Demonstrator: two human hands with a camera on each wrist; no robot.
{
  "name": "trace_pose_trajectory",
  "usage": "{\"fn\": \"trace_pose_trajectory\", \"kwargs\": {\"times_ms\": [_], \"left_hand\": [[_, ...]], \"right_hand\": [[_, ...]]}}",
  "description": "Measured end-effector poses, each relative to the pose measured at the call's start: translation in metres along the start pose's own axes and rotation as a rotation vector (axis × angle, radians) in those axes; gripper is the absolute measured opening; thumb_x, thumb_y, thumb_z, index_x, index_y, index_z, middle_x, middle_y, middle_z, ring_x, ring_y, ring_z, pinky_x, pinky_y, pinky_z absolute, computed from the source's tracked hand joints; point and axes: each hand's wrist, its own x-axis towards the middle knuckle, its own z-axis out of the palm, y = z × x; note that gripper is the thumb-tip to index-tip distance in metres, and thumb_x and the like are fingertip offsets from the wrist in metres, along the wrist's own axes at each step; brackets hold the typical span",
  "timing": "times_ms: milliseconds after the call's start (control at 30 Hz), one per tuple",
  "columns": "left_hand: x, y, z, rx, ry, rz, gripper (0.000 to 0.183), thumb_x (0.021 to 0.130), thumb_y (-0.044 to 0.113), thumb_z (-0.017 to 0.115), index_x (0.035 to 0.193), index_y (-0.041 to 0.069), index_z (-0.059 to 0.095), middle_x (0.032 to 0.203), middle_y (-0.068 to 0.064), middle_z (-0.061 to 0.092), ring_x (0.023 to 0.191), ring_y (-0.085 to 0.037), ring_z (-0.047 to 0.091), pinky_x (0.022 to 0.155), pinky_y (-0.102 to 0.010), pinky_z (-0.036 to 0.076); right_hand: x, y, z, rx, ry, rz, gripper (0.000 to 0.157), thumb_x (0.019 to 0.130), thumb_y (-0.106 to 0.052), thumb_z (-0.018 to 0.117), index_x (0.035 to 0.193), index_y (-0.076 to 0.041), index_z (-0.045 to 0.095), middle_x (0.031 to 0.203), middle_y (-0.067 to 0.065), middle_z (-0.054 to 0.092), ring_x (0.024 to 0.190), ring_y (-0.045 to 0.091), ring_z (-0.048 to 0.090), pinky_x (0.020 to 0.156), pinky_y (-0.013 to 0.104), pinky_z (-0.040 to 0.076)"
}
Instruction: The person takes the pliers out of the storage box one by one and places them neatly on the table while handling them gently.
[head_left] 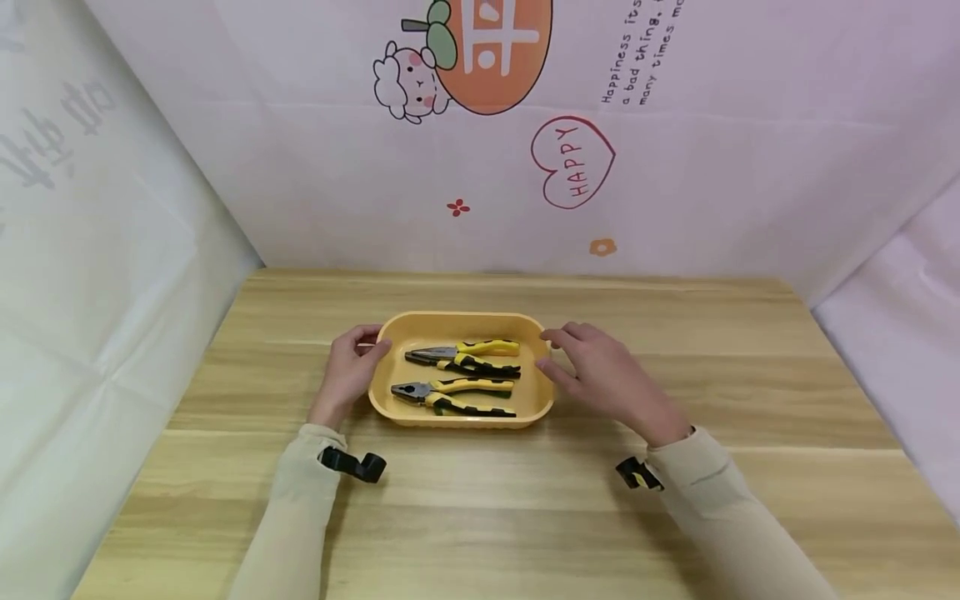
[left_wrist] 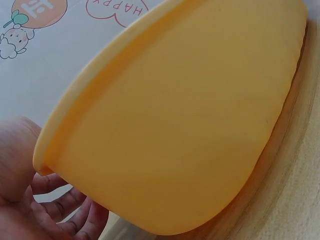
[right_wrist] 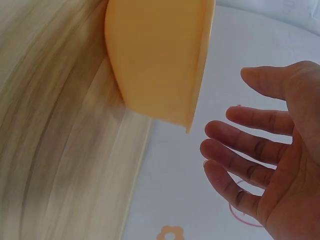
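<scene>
A yellow plastic basin (head_left: 461, 422) with rounded corners stands on the table. Inside lie long-nose pliers (head_left: 435, 354) at the back and combination pliers (head_left: 411, 391) at the front, both with yellow-and-black handles and heads pointing left. My left hand (head_left: 349, 373) grips the basin's left end, thumb over the rim and fingers curled outside beneath it. At the other end is my right hand (head_left: 600, 371), its fingers relaxed and spread beside the rim. The right wrist view shows that hand (right_wrist: 280, 155) apart from the basin wall (right_wrist: 155, 55).
The wooden table (head_left: 487, 517) runs back to a white printed cloth (head_left: 337, 192) hanging behind it. More white cloth hangs at the left and right sides. Each wrist wears a black mount, the left one (head_left: 352, 464) close in front of the basin's left end.
</scene>
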Motion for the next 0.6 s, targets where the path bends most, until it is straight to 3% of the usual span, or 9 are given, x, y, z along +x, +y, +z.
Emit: {"fn": "trace_pose_trajectory", "kwargs": {"times_ms": [267,600], "left_hand": [[-0.001,-0.001,0.004,-0.013,-0.016,0.011,0.036,0.101,0.009,0.061,0.134,-0.007,0.058,0.122,-0.022,0.058,0.098,-0.022,0.057,0.079,-0.025,0.053],[-0.003,0.001,0.002,-0.009,0.003,-0.011,0.035,0.102,0.009,0.060,0.135,-0.005,0.058,0.127,-0.021,0.059,0.105,-0.026,0.056,0.087,-0.034,0.052]], "right_hand": [[0.004,-0.012,0.000,-0.015,-0.007,-0.032,0.039,0.097,-0.028,0.070,0.125,0.000,0.066,0.108,0.011,0.067,0.096,0.029,0.065,0.084,0.048,0.055],[0.015,-0.023,0.003,-0.022,-0.081,-0.063,0.043,0.100,-0.032,0.067,0.128,0.001,0.066,0.116,0.014,0.067,0.102,0.029,0.065,0.087,0.046,0.055]]}}
